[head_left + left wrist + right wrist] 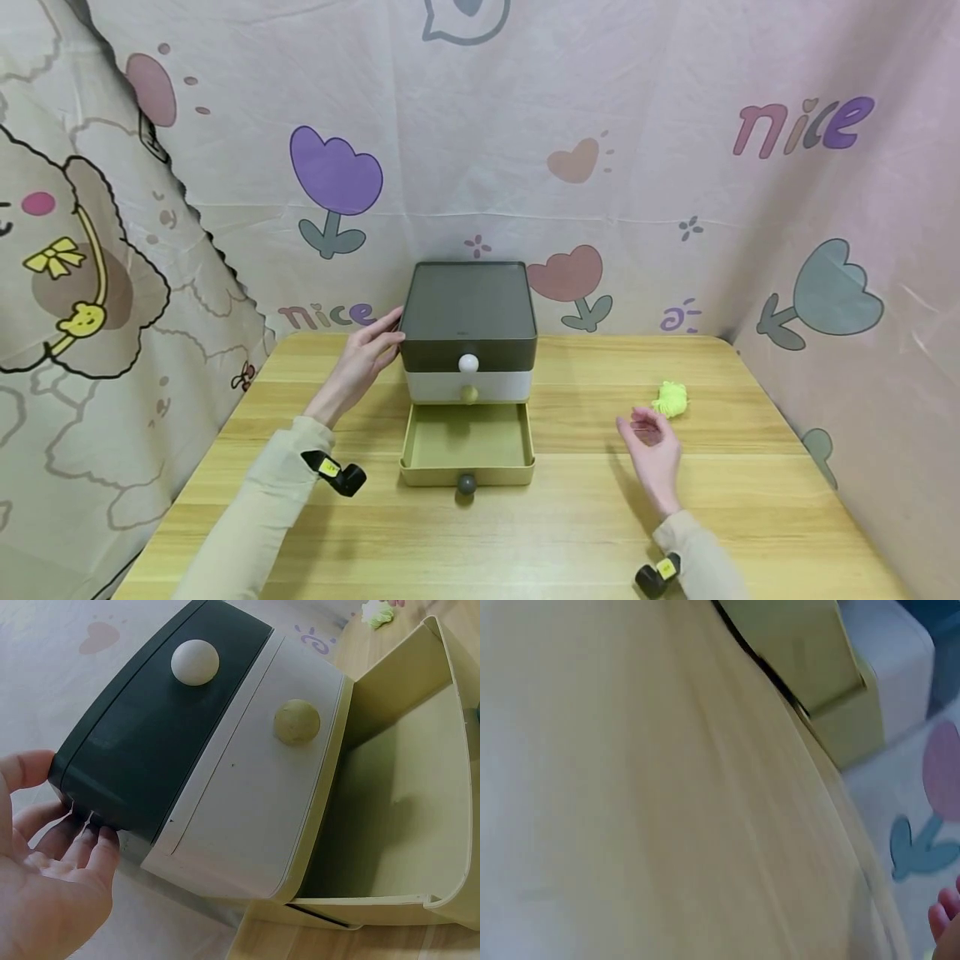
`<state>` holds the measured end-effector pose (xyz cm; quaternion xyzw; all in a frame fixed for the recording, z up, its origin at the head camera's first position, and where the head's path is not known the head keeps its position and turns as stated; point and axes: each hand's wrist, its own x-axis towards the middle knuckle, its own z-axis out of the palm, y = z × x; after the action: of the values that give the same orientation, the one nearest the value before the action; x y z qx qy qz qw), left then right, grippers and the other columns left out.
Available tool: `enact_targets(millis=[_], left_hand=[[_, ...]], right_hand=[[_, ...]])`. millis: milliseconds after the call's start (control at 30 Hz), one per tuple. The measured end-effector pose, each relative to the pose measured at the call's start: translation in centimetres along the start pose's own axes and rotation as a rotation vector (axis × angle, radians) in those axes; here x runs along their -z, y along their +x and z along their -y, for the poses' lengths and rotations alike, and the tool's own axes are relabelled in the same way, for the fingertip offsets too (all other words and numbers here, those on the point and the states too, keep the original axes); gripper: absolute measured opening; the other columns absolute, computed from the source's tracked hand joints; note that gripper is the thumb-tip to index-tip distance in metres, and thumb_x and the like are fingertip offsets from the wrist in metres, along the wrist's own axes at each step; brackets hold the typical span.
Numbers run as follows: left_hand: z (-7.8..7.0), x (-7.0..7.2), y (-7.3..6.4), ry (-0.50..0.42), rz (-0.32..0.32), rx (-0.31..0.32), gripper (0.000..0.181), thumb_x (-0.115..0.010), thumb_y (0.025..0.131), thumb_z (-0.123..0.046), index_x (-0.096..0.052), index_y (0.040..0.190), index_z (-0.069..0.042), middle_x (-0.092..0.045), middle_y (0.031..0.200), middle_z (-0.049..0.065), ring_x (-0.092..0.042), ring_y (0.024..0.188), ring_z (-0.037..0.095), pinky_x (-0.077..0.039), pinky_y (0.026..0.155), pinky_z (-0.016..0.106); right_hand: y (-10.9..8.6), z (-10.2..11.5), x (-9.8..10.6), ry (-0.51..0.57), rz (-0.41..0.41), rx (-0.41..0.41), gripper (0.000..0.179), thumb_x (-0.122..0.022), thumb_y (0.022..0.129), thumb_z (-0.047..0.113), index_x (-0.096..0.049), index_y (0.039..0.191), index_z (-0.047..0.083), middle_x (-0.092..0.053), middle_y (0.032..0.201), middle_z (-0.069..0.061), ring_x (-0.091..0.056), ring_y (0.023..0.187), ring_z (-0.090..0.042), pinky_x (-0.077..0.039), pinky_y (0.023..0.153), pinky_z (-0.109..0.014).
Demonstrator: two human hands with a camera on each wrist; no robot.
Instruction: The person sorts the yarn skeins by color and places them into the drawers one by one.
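A small desk drawer unit (468, 302) stands near the back of the table, with a dark top level, a white middle one and an olive bottom one. Its bottom drawer (471, 477) is pulled out, and no object shows inside. At the unit's left side, my left hand (362, 364) touches the dark top level; in the left wrist view its thumb meets the upper corner and the fingers lie along the side. My right hand (654, 454), fingers loosely bent around nothing, is just in front of a fuzzy yellow-green toy (671, 399).
The wooden table (585, 517) runs back to a printed cloth (480, 150) behind the unit. Round knobs stick out from the drawer fronts: white knob (468, 363), olive knob (468, 394) and dark grey knob (467, 484).
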<state>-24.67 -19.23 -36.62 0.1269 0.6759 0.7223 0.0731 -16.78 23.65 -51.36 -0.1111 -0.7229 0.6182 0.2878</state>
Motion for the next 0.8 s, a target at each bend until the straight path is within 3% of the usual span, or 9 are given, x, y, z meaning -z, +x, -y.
enact_targets(millis=[100,233,367,433,633,700,800], left_hand=[[-0.1,0.0,0.0,0.001,0.000,0.000,0.060,-0.045,0.105,-0.010,-0.022,0.161,-0.007,-0.014,0.171,0.007,-0.017,0.157,0.024,-0.016,0.129,0.047],[-0.1,-0.1,0.0,-0.003,-0.001,0.001,0.060,-0.045,0.105,-0.010,-0.022,0.161,-0.007,-0.013,0.171,0.007,-0.017,0.157,0.025,-0.016,0.129,0.047],[-0.1,-0.1,0.0,-0.007,0.002,0.004,0.060,-0.044,0.106,-0.009,-0.022,0.161,-0.007,-0.013,0.171,0.008,-0.017,0.157,0.024,-0.016,0.129,0.047],[-0.1,-0.1,0.0,-0.009,0.004,0.003,0.060,-0.044,0.106,-0.009,-0.022,0.161,-0.007,-0.013,0.171,0.008,-0.016,0.157,0.024,-0.016,0.129,0.047],[-0.1,-0.1,0.0,-0.009,0.002,0.004,0.060,-0.044,0.105,-0.009,-0.022,0.161,-0.007,-0.013,0.171,0.008,-0.017,0.157,0.024,-0.016,0.129,0.047],[-0.1,-0.1,0.0,-0.008,0.001,0.006,0.060,-0.044,0.106,-0.009,-0.022,0.161,-0.007,-0.013,0.171,0.008,-0.017,0.157,0.025,-0.016,0.129,0.047],[-0.1,-0.1,0.0,-0.006,0.000,0.006,0.060,-0.044,0.106,-0.010,-0.022,0.161,-0.007,-0.013,0.171,0.007,-0.017,0.157,0.025,-0.016,0.129,0.047]], right_hand=[[1.2,-0.7,0.7,-0.070,-0.047,-0.002,0.043,-0.077,0.084,0.002,-0.061,0.123,-0.007,-0.060,0.102,0.010,-0.059,0.090,-0.002,-0.049,0.077,-0.006],[2.3,-1.1,1.5,-0.166,-0.086,-0.016,0.053,-0.078,0.083,0.007,-0.057,0.131,-0.004,-0.053,0.118,-0.006,-0.052,0.098,-0.014,-0.042,0.075,-0.005],[3.3,-1.6,2.0,-0.221,-0.113,-0.028,0.059,-0.078,0.083,0.011,-0.054,0.135,-0.002,-0.047,0.128,-0.017,-0.046,0.100,-0.019,-0.037,0.072,-0.005],[3.7,-1.8,2.3,-0.249,-0.123,-0.032,0.061,-0.077,0.083,0.012,-0.052,0.136,-0.003,-0.045,0.131,-0.022,-0.044,0.102,-0.021,-0.035,0.077,-0.012],[4.9,-2.2,2.9,-0.319,-0.112,-0.097,0.069,-0.078,0.082,0.015,-0.047,0.141,-0.001,-0.038,0.141,-0.029,-0.039,0.120,-0.036,-0.034,0.099,-0.045],[5.4,-2.4,3.1,-0.341,-0.092,-0.105,0.073,-0.079,0.081,0.015,-0.044,0.144,-0.002,-0.037,0.142,-0.030,-0.038,0.123,-0.040,-0.033,0.103,-0.050],[6.1,-2.8,3.6,-0.380,-0.039,-0.094,0.079,-0.079,0.081,0.014,-0.040,0.147,-0.002,-0.037,0.141,-0.031,-0.038,0.123,-0.040,-0.034,0.101,-0.048]])
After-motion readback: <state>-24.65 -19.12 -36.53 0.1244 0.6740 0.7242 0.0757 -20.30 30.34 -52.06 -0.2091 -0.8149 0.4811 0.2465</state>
